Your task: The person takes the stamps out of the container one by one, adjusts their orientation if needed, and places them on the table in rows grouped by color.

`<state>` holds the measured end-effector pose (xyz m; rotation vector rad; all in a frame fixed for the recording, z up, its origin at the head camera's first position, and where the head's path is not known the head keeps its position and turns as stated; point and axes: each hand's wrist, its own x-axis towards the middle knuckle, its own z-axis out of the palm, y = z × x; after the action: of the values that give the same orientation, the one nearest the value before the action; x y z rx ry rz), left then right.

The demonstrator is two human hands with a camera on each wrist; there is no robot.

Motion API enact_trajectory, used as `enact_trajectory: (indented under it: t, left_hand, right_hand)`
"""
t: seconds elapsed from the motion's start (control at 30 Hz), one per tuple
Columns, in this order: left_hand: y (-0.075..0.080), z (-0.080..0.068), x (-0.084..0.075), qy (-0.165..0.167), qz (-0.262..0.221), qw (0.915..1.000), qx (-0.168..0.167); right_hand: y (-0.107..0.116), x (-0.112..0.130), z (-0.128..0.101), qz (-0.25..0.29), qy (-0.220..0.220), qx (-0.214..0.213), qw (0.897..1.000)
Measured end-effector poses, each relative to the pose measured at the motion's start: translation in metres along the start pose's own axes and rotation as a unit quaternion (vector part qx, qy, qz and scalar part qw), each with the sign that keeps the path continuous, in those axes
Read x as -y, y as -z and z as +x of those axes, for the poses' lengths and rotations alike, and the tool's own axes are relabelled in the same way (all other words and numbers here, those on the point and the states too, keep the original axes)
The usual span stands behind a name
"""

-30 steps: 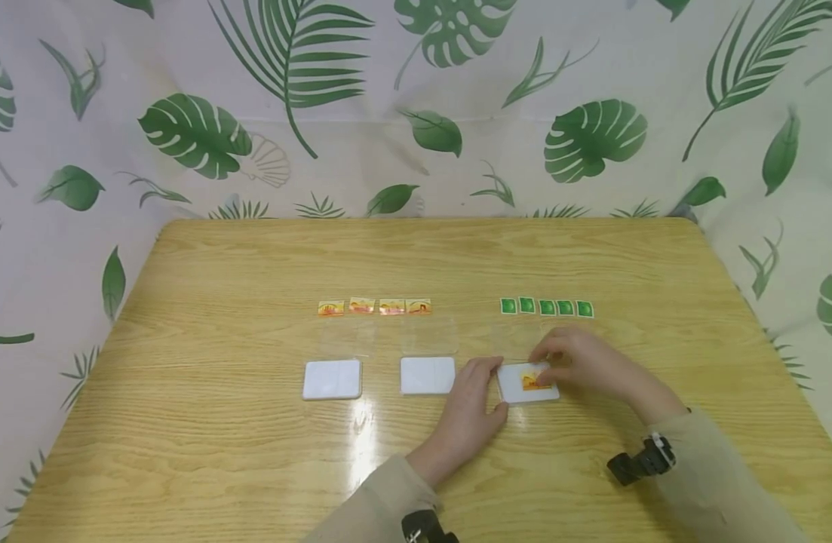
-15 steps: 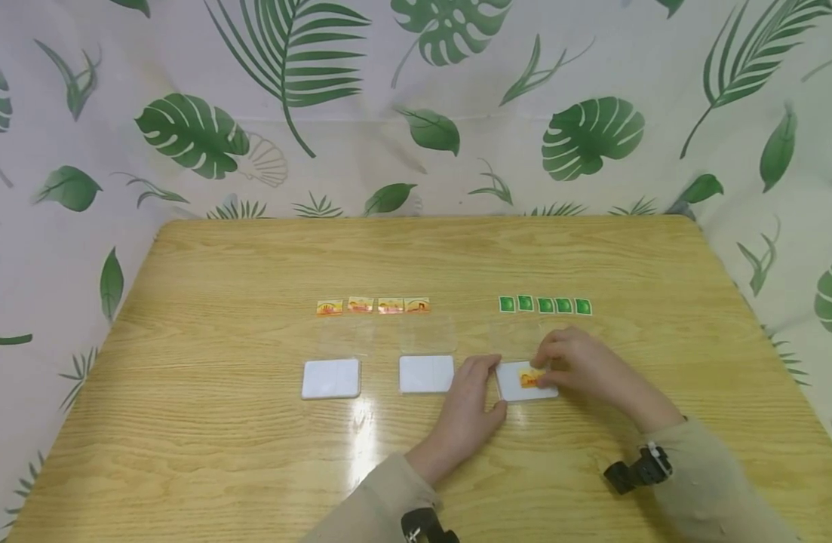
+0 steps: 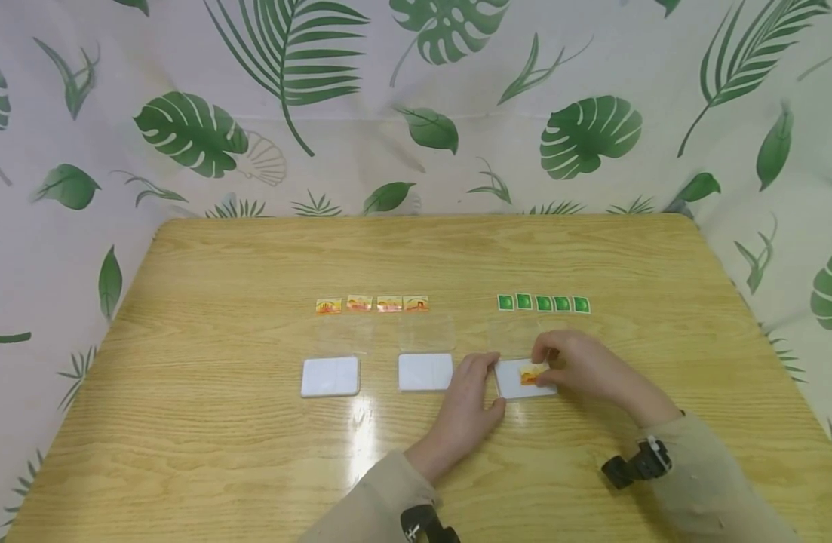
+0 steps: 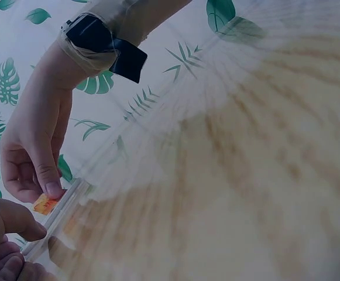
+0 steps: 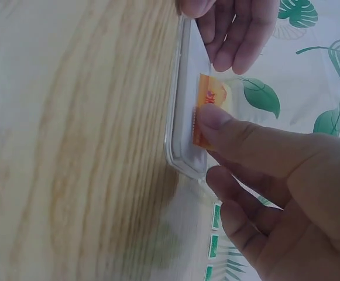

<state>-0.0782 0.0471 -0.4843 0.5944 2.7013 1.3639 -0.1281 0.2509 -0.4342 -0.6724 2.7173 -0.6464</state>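
Observation:
My right hand (image 3: pixel 585 369) pinches an orange-yellow postage stamp (image 5: pixel 208 93) between thumb and fingers. Its toothed edge shows in the right wrist view. The stamp is over the right half of the rightmost flat white box (image 3: pixel 509 381); whether it lies fully flat on the box I cannot tell. At that box's left end my left hand (image 3: pixel 463 411) holds it, with the index finger at the far corner and the thumb at the near corner. In the left wrist view the box (image 4: pixel 55 219) appears edge-on between both hands.
Two more flat white boxes, the middle one (image 3: pixel 425 372) and the left one (image 3: pixel 330 376), lie in the same row. Thin clear plastic sheets or lids (image 3: pixel 425 333) lie behind them. Farther back are several orange stamps (image 3: pixel 390 304) and several green stamps (image 3: pixel 544 303).
Both hands stay at the rightmost box. The right fingers shift only slightly around the stamp on it. The whole view drifts a little; the other stamps and boxes keep their places.

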Motion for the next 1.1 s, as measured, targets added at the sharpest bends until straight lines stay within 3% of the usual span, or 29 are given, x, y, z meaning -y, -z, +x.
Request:
enact_trajectory:
  t: [0.7,1.1]
  left_hand:
    - [0.0,0.001,0.002,-0.01,0.004,0.9999,-0.006]
    - [0.0,0.001,0.002,-0.008,0.0,1.0,0.003]
  right_hand:
    - [0.006,-0.005,0.007,0.104,-0.018,-0.004,0.994]
    - [0.013,0.003,0.04,0.124,-0.038,-0.044,0.991]
